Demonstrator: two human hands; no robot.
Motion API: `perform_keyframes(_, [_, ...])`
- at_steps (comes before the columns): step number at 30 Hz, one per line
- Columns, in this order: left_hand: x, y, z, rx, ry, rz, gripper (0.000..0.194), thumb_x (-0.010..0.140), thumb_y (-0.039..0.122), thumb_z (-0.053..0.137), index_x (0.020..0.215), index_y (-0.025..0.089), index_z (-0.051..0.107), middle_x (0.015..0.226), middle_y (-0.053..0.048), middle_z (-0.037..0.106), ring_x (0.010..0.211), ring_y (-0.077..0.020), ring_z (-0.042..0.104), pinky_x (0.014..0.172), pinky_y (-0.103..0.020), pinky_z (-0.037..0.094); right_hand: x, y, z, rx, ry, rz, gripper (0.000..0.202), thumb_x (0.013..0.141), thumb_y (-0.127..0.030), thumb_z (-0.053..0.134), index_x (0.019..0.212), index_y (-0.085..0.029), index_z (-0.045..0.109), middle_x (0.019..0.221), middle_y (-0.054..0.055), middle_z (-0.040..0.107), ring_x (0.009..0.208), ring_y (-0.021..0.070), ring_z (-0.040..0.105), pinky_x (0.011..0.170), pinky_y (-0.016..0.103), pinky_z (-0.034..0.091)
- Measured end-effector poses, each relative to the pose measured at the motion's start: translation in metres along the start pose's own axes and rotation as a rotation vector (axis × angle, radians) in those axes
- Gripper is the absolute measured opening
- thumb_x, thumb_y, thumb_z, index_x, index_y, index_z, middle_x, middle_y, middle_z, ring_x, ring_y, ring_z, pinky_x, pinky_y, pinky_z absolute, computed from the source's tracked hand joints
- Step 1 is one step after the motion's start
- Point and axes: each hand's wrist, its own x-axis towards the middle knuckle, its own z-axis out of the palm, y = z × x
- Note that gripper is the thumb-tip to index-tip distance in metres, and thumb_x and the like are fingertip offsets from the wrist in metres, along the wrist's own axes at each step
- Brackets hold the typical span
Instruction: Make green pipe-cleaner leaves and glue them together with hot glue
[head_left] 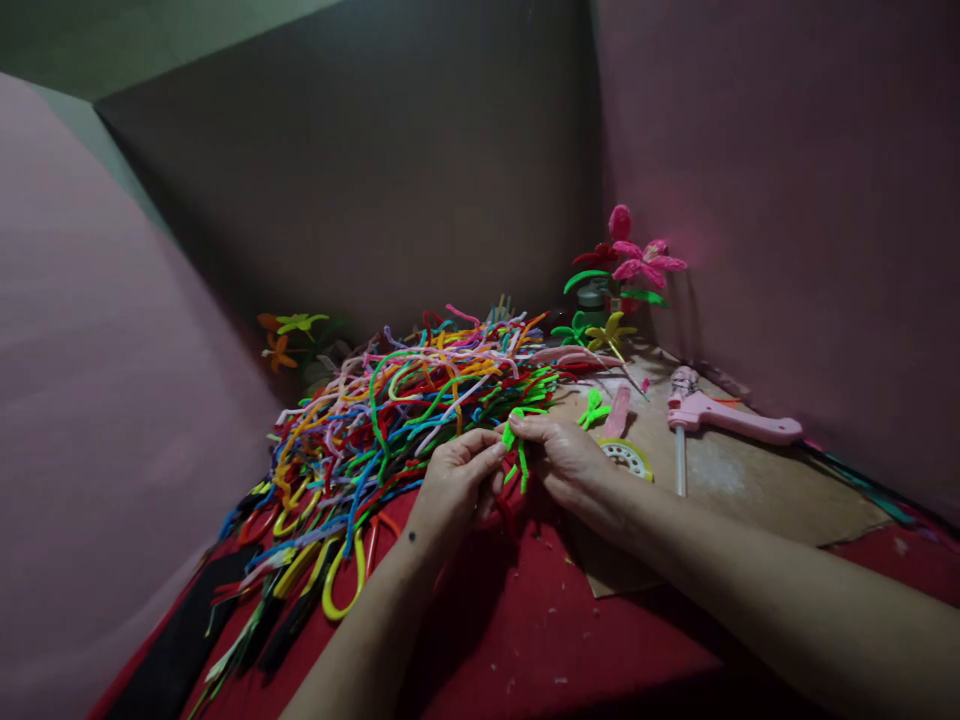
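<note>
Bright green pipe cleaners [523,462], bent and bunched together, are pinched between both hands at the middle of the view. My left hand [463,468] grips them from the left with thumb and fingertips. From the right, my right hand [564,455] closes thumb and fingers on the upper part. Loose green ends hang down between the hands. Just behind lies a big heap of many-coloured pipe cleaners [420,400]. A looped green pipe-cleaner piece [594,410] rests on the cardboard beyond my right hand.
A pink glue gun [739,418] lies on the cardboard [780,490] at right, near a yellow-and-white tape spool [628,457]. Yellow-handled scissors [336,590] lie at left on the red cloth [555,640]. Pipe-cleaner flowers [649,262] stand against the walls at the back.
</note>
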Motion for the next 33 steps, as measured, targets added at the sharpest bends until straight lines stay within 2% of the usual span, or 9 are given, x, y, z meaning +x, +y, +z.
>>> perform_keyframes(5, [0.003, 0.0, -0.006, -0.082, 0.031, 0.001, 0.019, 0.074, 0.033, 0.057, 0.077, 0.014, 0.052, 0.054, 0.003, 0.055, 0.031, -0.0023, 0.039, 0.029, -0.012, 0.023, 0.001, 0.003, -0.008, -0.243, -0.175, 0.003, 0.02, 0.064, -0.031, 0.066, 0.059, -0.013, 0.058, 0.046, 0.0, 0.055, 0.041, 0.0095, 0.048, 0.04, 0.021, 0.036])
perform_keyframes(7, [0.004, -0.001, -0.008, -0.081, 0.056, 0.023, 0.019, 0.074, 0.032, 0.057, 0.075, 0.014, 0.052, 0.053, 0.003, 0.055, 0.031, -0.0029, 0.039, 0.029, -0.013, 0.024, 0.0, 0.003, -0.01, -0.35, -0.217, -0.005, 0.018, 0.062, -0.028, 0.068, 0.06, -0.012, 0.059, 0.05, 0.0, 0.057, 0.042, 0.0081, 0.048, 0.041, 0.02, 0.035])
perform_keyframes(11, [0.004, -0.002, -0.011, -0.007, 0.094, 0.052, 0.019, 0.076, 0.032, 0.053, 0.07, 0.014, 0.052, 0.039, 0.004, 0.05, 0.027, -0.005, 0.035, 0.028, -0.015, 0.026, -0.003, 0.001, -0.011, -0.458, -0.217, 0.012, 0.013, 0.056, -0.017, 0.071, 0.06, -0.011, 0.06, 0.055, 0.0, 0.059, 0.039, 0.0051, 0.045, 0.039, 0.019, 0.035])
perform_keyframes(15, [0.004, -0.001, -0.014, 0.03, 0.105, 0.042, 0.018, 0.074, 0.032, 0.055, 0.07, 0.015, 0.051, 0.041, 0.003, 0.053, 0.027, -0.0068, 0.039, 0.028, -0.016, 0.028, -0.006, -0.001, -0.007, -0.423, -0.213, 0.084, 0.014, 0.054, -0.014, 0.071, 0.064, -0.01, 0.061, 0.06, 0.004, 0.063, 0.048, 0.0101, 0.056, 0.046, 0.022, 0.045])
perform_keyframes(19, [0.004, 0.003, -0.015, 0.039, 0.142, 0.037, 0.019, 0.071, 0.032, 0.057, 0.069, 0.015, 0.05, 0.045, 0.002, 0.056, 0.029, -0.0072, 0.043, 0.027, -0.016, 0.028, -0.006, -0.002, -0.006, -0.377, -0.22, 0.045, 0.017, 0.053, -0.011, 0.071, 0.066, -0.01, 0.061, 0.062, 0.004, 0.064, 0.051, 0.0119, 0.06, 0.054, 0.026, 0.05])
perform_keyframes(23, [0.002, 0.006, -0.012, 0.074, 0.178, 0.052, 0.015, 0.07, 0.027, 0.057, 0.067, 0.015, 0.048, 0.046, 0.004, 0.055, 0.027, -0.0049, 0.04, 0.028, -0.014, 0.026, -0.005, -0.003, -0.006, -0.329, -0.182, -0.035, 0.017, 0.056, -0.016, 0.073, 0.064, -0.011, 0.059, 0.054, 0.001, 0.061, 0.048, 0.0106, 0.058, 0.051, 0.024, 0.048])
perform_keyframes(27, [0.002, 0.002, -0.006, 0.089, 0.181, 0.065, 0.013, 0.07, 0.025, 0.056, 0.066, 0.016, 0.048, 0.043, 0.005, 0.055, 0.025, -0.0047, 0.039, 0.028, -0.014, 0.026, -0.001, -0.003, -0.007, -0.273, -0.119, -0.116, 0.023, 0.053, -0.021, 0.076, 0.063, -0.012, 0.058, 0.053, -0.002, 0.057, 0.047, 0.0087, 0.056, 0.05, 0.022, 0.045])
perform_keyframes(33, [0.0, -0.001, 0.0, 0.1, 0.144, 0.066, 0.01, 0.072, 0.022, 0.054, 0.069, 0.015, 0.048, 0.041, 0.006, 0.053, 0.024, -0.0051, 0.038, 0.028, -0.015, 0.025, 0.002, -0.001, -0.008, -0.277, -0.091, -0.226, 0.025, 0.051, -0.024, 0.077, 0.063, -0.013, 0.056, 0.053, -0.004, 0.056, 0.047, 0.0083, 0.052, 0.051, 0.023, 0.041])
